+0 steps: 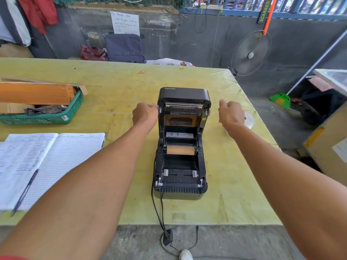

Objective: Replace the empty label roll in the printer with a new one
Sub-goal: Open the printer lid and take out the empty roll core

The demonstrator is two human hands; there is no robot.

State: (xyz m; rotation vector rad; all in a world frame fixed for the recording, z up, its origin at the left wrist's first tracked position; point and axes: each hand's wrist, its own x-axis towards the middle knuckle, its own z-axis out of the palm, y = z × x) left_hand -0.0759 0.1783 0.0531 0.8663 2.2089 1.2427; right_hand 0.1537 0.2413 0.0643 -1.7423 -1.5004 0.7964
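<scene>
Both arms are stretched out, one on each side of the printer [180,190], and its lid [184,94] stands tipped up and open between my grips. My left grip [145,114] sits right against the lid's left edge, knuckles up and fingers curled out of view; I can't tell whether they pinch that edge or only brush it. My right grip [231,114] hangs just clear of the lid's right edge, fingers loosely curled on nothing. Nearer me than both grips, down in the bay, lies the empty core [180,150], a bare cardboard tube across its holders. I judge it light and stiffish but crushable, so fingertips on its middle and a straight lift. Just beyond my right grip on the surface [234,184] sits something pale and round [249,120], possibly the new roll. That would be heavier and prone to unspool, so I'd hold it by its flat sides.
</scene>
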